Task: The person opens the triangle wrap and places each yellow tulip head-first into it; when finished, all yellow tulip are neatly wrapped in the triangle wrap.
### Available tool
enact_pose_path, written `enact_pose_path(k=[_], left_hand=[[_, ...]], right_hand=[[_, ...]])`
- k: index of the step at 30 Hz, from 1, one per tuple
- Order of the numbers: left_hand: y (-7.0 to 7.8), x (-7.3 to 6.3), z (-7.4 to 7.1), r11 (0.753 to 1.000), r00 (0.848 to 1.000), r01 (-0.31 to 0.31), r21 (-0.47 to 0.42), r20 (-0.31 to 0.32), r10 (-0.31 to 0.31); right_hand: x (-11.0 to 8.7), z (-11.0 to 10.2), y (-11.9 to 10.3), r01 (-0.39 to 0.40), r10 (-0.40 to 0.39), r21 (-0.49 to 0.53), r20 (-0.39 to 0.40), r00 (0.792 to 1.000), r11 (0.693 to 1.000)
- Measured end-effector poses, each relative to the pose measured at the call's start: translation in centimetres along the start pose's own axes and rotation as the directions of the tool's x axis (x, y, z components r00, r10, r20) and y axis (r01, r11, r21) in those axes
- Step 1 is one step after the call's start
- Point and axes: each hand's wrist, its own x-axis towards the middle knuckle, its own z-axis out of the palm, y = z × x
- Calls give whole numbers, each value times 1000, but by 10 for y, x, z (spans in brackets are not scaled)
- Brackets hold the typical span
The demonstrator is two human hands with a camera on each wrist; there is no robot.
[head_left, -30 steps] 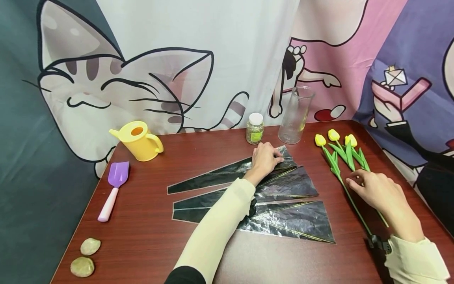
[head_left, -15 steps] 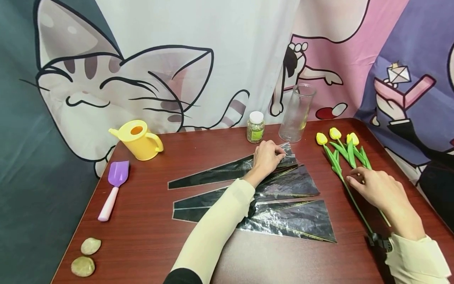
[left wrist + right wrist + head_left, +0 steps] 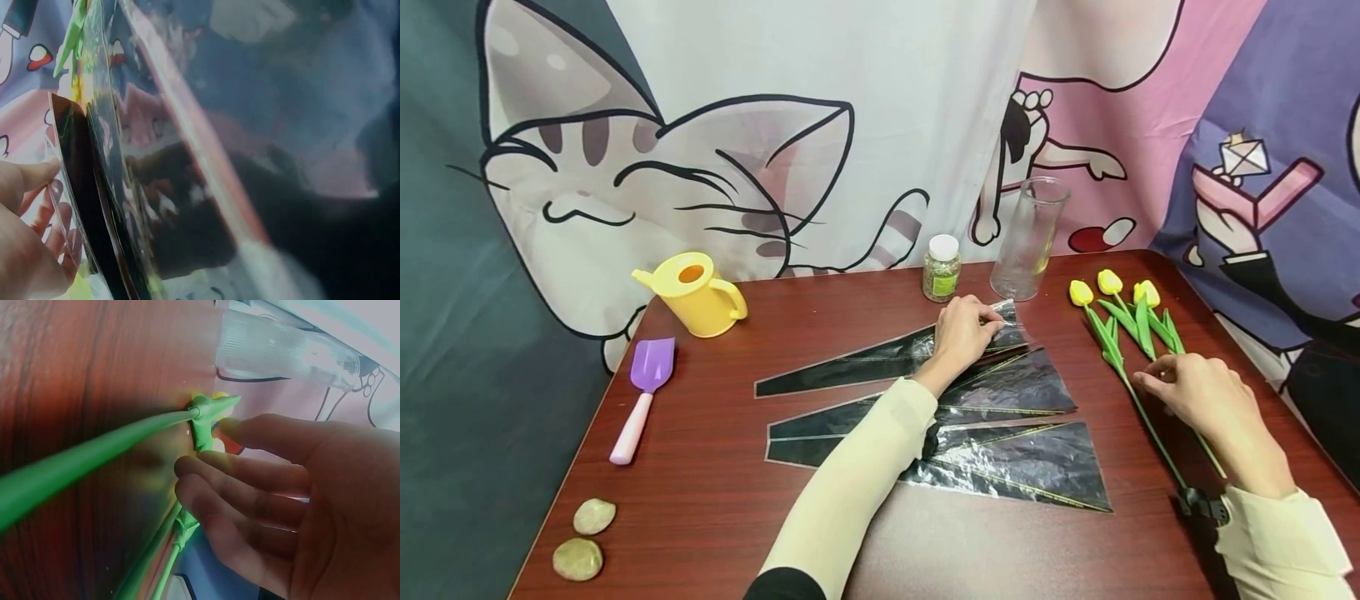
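Note:
My left hand (image 3: 961,333) pinches the far right end of a tapered black plastic flower sleeve (image 3: 842,369), the farthest of three fanned out on the table. In the left wrist view, the thumb and fingertips of that hand (image 3: 28,231) hold a thin clear layer at the sleeve edge. Nearer me lie the middle sleeve (image 3: 1022,385) and the front sleeve (image 3: 1037,467), partly under my forearm. At the right, my right hand (image 3: 1213,400) hangs above the stems of three yellow tulips (image 3: 1081,292). Its fingers (image 3: 225,487) are loosely bent, holding nothing.
A lidded jar (image 3: 942,271) and a tall clear glass vase (image 3: 1026,246) stand at the back edge, behind my left hand. Toward the left are a yellow watering can (image 3: 698,304), a purple scoop (image 3: 651,367) and two stones (image 3: 577,559). A printed curtain (image 3: 850,50) hangs behind the table.
The farthest sleeve has shifted slightly away from me with my left hand, and its far corner sits a little higher. My right hand stays nearly still over the tulips.

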Motion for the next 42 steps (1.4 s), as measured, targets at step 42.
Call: enact_pose_path(k=[42], left_hand=[[-17, -8, -19, 999, 999, 39, 25, 32, -39]], right_hand=[[11, 10, -9, -31, 28, 45, 84, 996, 998]])
